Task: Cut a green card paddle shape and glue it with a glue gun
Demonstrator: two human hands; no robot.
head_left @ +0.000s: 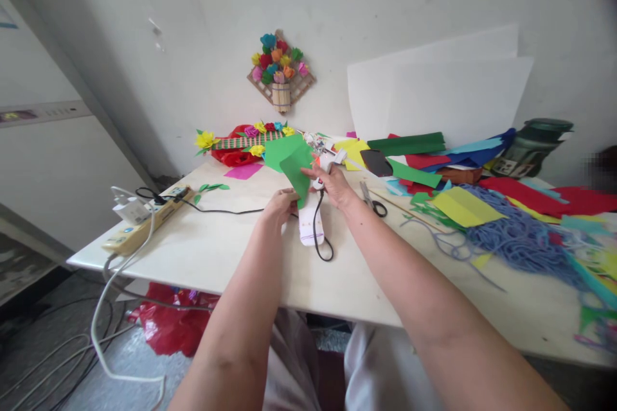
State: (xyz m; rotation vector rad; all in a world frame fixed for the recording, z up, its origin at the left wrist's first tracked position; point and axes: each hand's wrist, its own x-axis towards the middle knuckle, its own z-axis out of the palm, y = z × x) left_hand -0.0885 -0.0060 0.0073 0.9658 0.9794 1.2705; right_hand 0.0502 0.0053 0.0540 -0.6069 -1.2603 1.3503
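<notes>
My left hand [282, 204] pinches the lower edge of a folded sheet of green paper [295, 172] over the middle of the table. Close by on the right, my right hand [339, 187] is wrapped around a white glue gun [326, 160], its orange-tipped end near the paper. The gun's black cord [317, 221] hangs down in a loop. Below the hands lies a white strip with purple lines [311, 231], partly covered by the paper. Scissors [378, 207] with black handles rest right of my right hand.
A power strip [144, 221] with plugs sits at the table's left edge. Small green leaf cutouts [212, 187] lie nearby. Behind are paper flowers on a woven strip [248, 140]. On the right are a phone [376, 163], blue cord [520, 231], coloured papers and a bottle [533, 148].
</notes>
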